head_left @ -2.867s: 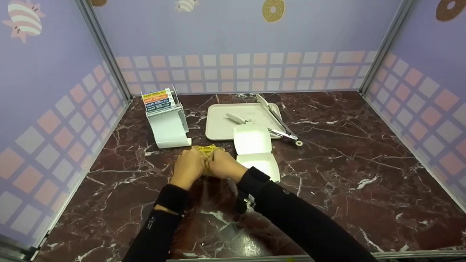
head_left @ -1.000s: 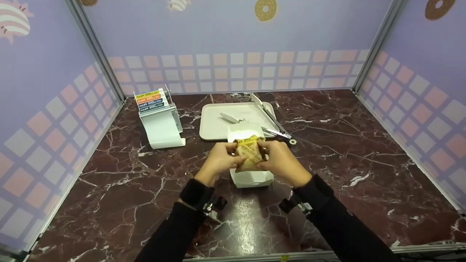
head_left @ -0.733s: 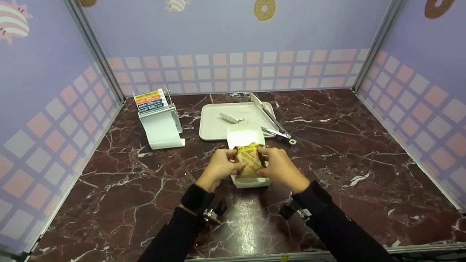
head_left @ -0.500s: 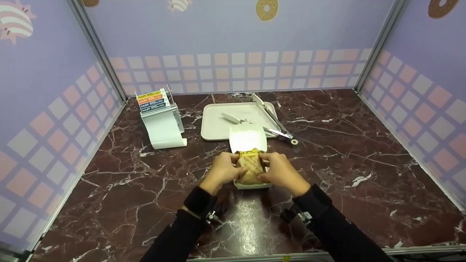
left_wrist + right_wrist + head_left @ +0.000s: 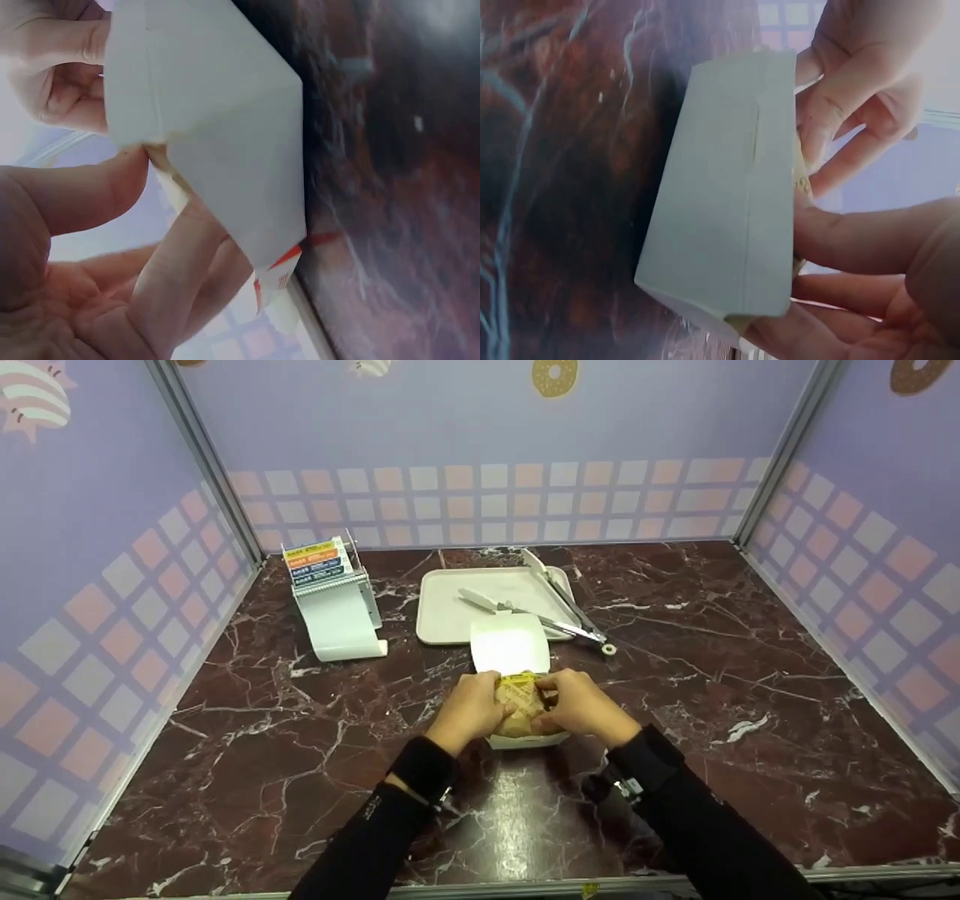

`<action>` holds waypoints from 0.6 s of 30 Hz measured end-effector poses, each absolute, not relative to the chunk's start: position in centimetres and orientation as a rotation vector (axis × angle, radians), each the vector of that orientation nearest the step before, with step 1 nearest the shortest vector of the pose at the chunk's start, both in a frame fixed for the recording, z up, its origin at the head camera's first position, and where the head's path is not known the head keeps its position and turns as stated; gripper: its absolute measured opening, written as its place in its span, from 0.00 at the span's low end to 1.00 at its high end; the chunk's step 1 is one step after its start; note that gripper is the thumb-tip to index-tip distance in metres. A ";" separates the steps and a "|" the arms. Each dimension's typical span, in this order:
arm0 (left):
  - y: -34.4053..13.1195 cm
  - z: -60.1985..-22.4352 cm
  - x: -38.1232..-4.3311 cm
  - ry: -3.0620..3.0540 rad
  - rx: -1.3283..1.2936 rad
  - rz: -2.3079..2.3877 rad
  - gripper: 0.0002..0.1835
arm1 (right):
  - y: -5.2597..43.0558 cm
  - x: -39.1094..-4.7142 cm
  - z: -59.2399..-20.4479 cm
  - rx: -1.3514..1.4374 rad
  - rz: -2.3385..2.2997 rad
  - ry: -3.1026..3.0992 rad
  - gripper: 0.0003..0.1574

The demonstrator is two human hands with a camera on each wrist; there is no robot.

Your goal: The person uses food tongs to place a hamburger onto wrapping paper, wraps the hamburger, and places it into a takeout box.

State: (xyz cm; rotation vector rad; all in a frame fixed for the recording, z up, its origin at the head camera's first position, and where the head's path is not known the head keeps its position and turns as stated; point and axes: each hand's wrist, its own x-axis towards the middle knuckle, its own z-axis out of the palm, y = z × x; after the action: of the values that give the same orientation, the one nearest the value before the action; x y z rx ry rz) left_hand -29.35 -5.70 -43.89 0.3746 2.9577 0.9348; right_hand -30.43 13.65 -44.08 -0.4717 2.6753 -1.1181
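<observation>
A paper-wrapped parcel, shaped like a burger (image 5: 519, 697), sits low in the base of an open white clamshell box (image 5: 510, 642). My left hand (image 5: 466, 709) holds its left side, thumb over the near top; my right hand (image 5: 583, 709) holds its right side the same way. A yellow band marks the wrapper's far end. In the left wrist view the box's outer wall (image 5: 232, 142) hides most of the parcel, and the left fingers (image 5: 176, 270) reach past its edge. A sliver of wrapper (image 5: 801, 180) shows above the wall in the right wrist view.
Behind the box lies a white tray (image 5: 439, 611) with metal tongs (image 5: 556, 625) across it, their joint end past the tray's right side. To the left stands a label holder (image 5: 319, 562) with a white strip (image 5: 341, 622) hanging forward. Panels enclose the marbled table (image 5: 712, 772).
Both hands brought the wrapped parcel from left of the box to over it, then lowered it into the base. The left hand has since shifted slightly right along its side.
</observation>
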 end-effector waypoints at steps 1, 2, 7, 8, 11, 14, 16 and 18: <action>-5.6 -43.8 -29.3 2.970 0.382 0.919 0.12 | 13.8 -30.5 -44.0 -0.482 -1.122 2.657 0.43; -5.6 -43.8 -29.2 2.984 0.394 0.910 0.10 | 14.0 -30.6 -43.9 -0.491 -1.130 2.629 0.44; -5.5 -43.6 -28.5 3.072 0.469 0.827 0.08 | 14.5 -30.8 -43.0 -0.522 -1.119 2.590 0.47; -5.5 -43.6 -28.4 3.091 0.484 0.806 0.09 | 14.5 -30.9 -42.8 -0.520 -1.113 2.608 0.45; -5.5 -43.4 -28.3 3.150 0.498 0.707 0.12 | 14.6 -30.8 -42.0 -0.534 -1.064 2.716 0.39; -5.7 -43.3 -28.2 3.186 0.491 0.614 0.17 | 14.8 -30.8 -41.6 -0.573 -0.957 2.830 0.30; -6.0 -43.4 -28.1 3.182 0.495 0.584 0.18 | 15.0 -30.7 -41.6 -0.612 -0.859 2.896 0.27; -6.3 -43.4 -28.1 3.169 0.520 0.576 0.19 | 15.3 -30.6 -41.7 -0.651 -0.791 2.920 0.28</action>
State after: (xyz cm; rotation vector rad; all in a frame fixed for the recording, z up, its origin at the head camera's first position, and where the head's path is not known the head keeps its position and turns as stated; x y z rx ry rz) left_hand -28.13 -6.29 -43.44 0.5201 3.1691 0.5760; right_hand -30.57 15.27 -41.73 -0.6509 2.9201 -0.7910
